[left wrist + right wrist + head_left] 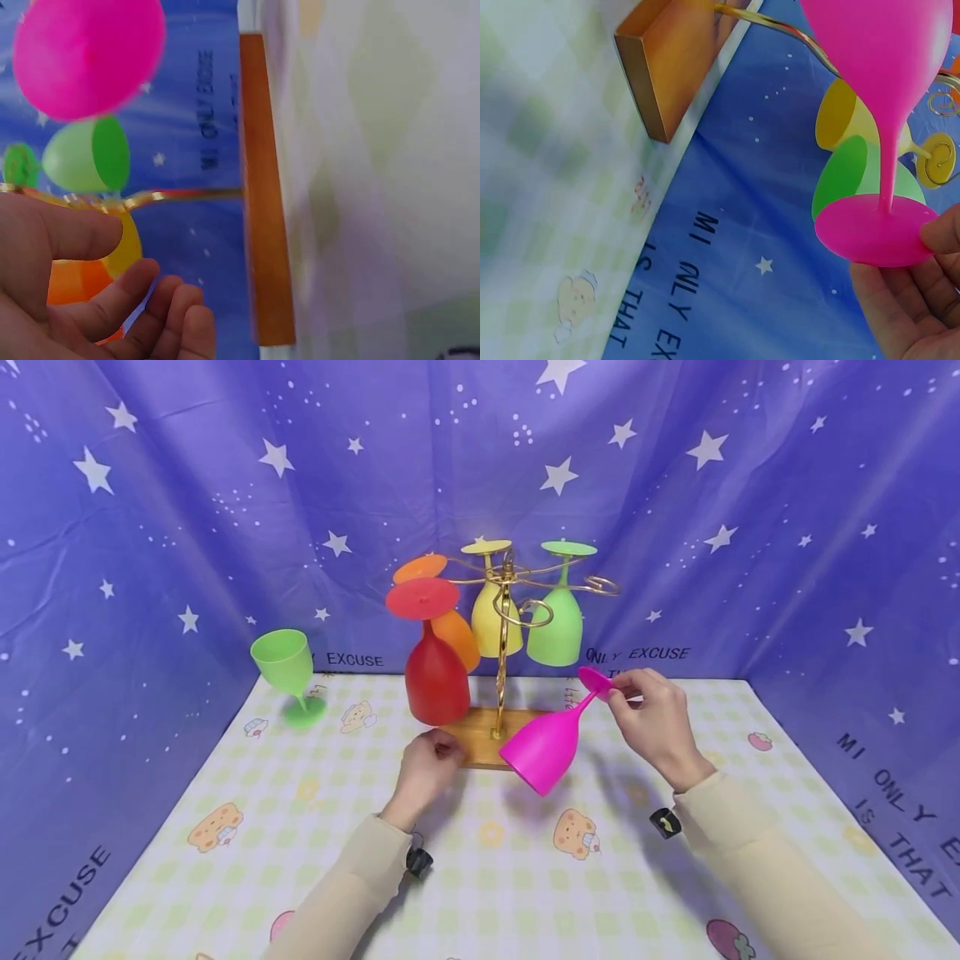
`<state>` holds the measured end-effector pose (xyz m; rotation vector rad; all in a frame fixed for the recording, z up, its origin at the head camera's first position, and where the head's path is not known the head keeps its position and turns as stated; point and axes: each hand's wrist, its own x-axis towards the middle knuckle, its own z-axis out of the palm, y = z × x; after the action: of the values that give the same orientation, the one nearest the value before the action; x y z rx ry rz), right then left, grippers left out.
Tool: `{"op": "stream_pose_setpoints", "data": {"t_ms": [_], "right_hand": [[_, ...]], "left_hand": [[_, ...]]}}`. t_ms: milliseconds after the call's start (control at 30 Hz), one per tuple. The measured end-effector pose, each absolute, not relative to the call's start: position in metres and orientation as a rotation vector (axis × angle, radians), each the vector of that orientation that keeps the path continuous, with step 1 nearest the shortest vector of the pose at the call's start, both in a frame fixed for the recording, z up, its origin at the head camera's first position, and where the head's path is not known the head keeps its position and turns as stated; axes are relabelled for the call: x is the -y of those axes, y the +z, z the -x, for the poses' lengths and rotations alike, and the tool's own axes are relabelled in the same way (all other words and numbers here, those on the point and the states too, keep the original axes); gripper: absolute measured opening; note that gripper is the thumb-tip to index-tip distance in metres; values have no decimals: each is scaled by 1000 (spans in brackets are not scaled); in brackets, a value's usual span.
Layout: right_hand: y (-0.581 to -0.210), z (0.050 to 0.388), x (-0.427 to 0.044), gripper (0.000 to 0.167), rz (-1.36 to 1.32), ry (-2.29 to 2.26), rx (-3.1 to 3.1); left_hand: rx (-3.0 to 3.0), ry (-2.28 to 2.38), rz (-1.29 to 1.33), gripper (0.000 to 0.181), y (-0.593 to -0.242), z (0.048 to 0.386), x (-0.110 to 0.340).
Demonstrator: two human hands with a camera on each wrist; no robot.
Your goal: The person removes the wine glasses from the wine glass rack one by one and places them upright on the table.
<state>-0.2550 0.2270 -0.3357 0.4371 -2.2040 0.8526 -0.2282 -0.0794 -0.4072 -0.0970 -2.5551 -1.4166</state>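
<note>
My right hand (656, 718) pinches the round foot of a magenta plastic goblet (546, 745), which tilts with its bowl pointing down and left. In the right wrist view the thumb lies on top of the foot and the fingers (877, 292) below it. The left hand (429, 770) is beside the wooden base (480, 727) of a gold stemware rack (502, 677); its loosely bent fingers (139, 277) hold nothing. Upside down on the rack hang a red goblet (437, 681), an orange goblet (459, 639), a yellow goblet (495, 618) and a green goblet (557, 627).
Another green goblet (285, 660) stands upright at the table's back left corner. Two wire loops of the rack, a front loop (551, 612) and a right loop (617, 587), carry no goblet. A checked tablecloth (495, 885) covers the table, and a purple star curtain (420, 452) hangs behind.
</note>
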Motion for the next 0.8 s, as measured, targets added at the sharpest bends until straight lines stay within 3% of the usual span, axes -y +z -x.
{"op": "stream_pose_setpoints", "data": {"t_ms": [133, 400, 800], "right_hand": [[-343, 256, -224, 8, -429, 862, 2192], [-352, 253, -216, 7, -414, 872, 2179], [-365, 244, -202, 7, -358, 937, 2211]], "left_hand": [[2556, -1385, 213, 12, -404, 218, 77], [2555, -1580, 308, 33, -398, 196, 71], [2444, -1917, 395, 26, -396, 181, 58]]}}
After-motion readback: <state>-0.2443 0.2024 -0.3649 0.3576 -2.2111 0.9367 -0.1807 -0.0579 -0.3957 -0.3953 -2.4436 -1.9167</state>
